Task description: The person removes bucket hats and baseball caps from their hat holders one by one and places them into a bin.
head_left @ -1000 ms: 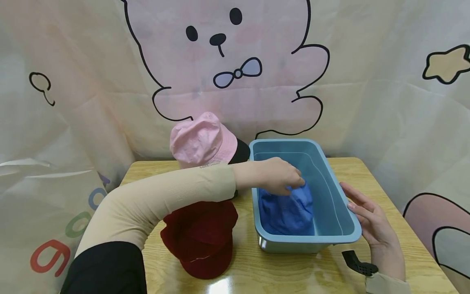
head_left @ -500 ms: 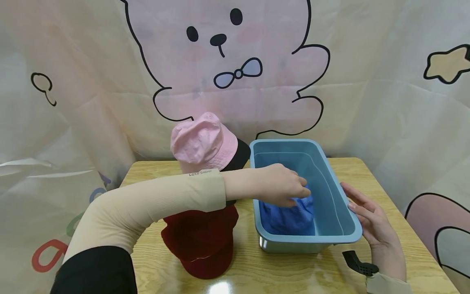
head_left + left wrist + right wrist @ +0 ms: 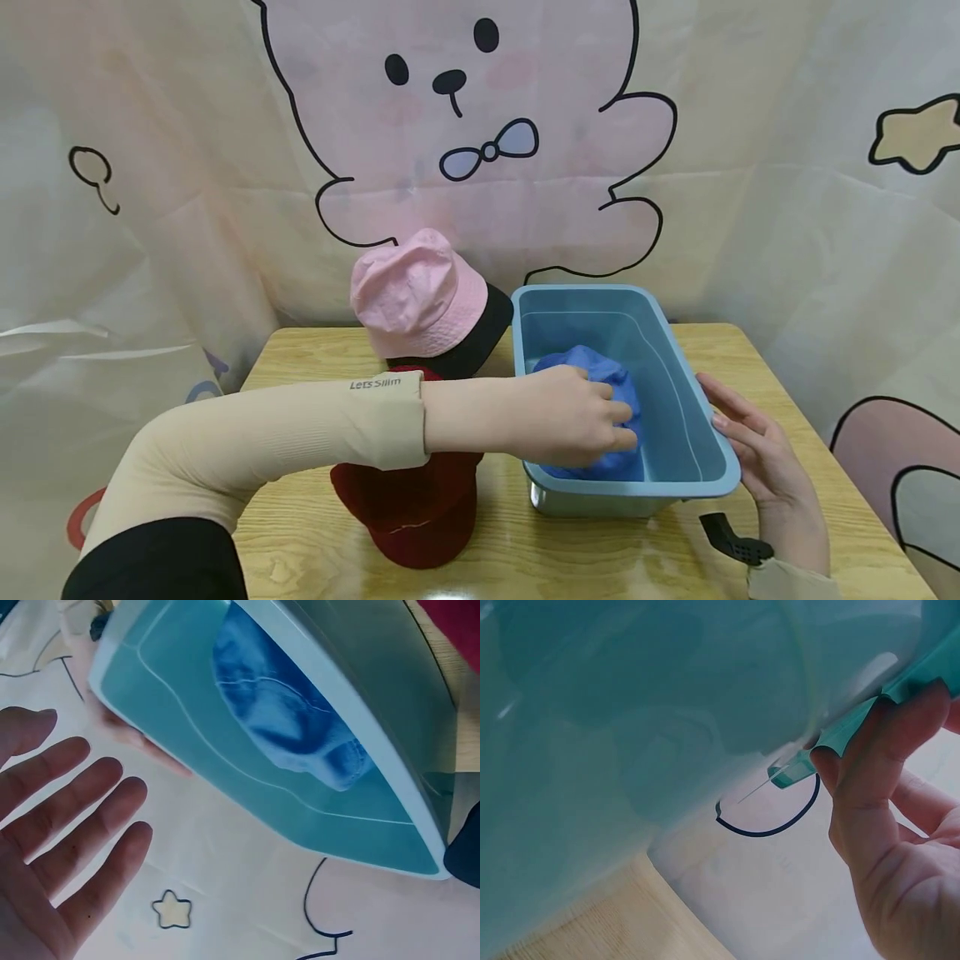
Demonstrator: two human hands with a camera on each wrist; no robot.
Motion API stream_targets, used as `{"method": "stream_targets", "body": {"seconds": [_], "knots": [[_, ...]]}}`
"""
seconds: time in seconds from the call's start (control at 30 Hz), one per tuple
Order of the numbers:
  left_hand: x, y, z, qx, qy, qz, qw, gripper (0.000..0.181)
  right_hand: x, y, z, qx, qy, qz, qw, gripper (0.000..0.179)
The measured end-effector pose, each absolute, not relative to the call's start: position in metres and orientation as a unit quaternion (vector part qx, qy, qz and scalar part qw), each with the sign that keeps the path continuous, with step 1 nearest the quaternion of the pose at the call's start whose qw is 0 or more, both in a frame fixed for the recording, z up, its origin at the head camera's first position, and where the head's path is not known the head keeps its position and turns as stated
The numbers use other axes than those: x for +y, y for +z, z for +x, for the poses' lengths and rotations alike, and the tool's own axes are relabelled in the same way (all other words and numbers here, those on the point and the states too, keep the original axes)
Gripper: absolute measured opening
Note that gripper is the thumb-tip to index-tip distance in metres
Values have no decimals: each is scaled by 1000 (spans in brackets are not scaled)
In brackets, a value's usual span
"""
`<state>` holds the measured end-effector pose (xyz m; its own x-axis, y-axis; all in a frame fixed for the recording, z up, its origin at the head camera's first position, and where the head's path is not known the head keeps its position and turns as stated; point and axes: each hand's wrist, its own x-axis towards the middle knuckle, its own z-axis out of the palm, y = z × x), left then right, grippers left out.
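The left hand (image 3: 566, 417) is over the bin (image 3: 626, 488), palm down, its fingers spread and nearly straight; it has hold of nothing. Directly beneath it, inside the bin, lies the blue hat (image 3: 583, 360), crumpled and partly hidden by the hand in the head view. The left wrist view shows a gap between fingertips and hat.

The right hand (image 3: 765, 450) is to the right of the left, at the bin's outer side. Its fingers are bent about the rim there, with the thumb on the top edge. A black strap (image 3: 735, 543) shows beside its wrist.

Behind the left hand, a pale sleeve (image 3: 300, 429) covers the forearm. Below that forearm lies a red cap (image 3: 427, 525), partly screened by the sleeve. Beyond the forearm, to the left of the bin, sits a pink hat (image 3: 412, 296), with a black brim (image 3: 480, 333) showing under it. A wooden table (image 3: 585, 558) supports all; a printed sheet (image 3: 780, 217) hangs beyond both hands.
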<state>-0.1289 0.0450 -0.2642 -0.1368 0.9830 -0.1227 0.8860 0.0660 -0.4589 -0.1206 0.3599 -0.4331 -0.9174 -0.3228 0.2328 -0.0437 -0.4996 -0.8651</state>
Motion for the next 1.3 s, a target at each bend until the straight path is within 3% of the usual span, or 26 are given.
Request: {"method": "stream_targets", "body": {"seconds": [0.53,1.3], "knots": [[10,-271,-106,-704,178,-660,194,20,359,-436,-121,477,-854,-186,90,54],[-44,-280,-109,-775,32,-600,198,9,358,-439,-124,425,-872,-217,114,56]]}}
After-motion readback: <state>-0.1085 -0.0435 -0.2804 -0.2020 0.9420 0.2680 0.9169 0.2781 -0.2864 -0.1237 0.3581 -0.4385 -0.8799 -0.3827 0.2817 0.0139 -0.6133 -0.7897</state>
